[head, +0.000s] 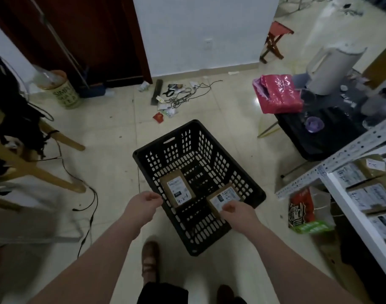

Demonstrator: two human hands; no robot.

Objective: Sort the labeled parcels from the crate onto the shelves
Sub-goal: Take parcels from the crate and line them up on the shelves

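Observation:
A black plastic crate (183,139) stands on the tiled floor in front of me. Two brown labeled parcels are inside it. The left parcel (177,188) lies flat with handwriting on its label. My right hand (237,210) grips the near edge of the right parcel (225,197). My left hand (145,204) hovers at the crate's left rim with fingers curled, holding nothing. At the right, a white metal shelf (350,207) holds several labeled parcels (372,194).
A printed box (306,213) sits on the floor beside the shelf. A low black table (319,137) with a red bag and a white bin stands at the right. Cables and scraps (176,95) litter the floor ahead. A wooden chair (34,167) is left.

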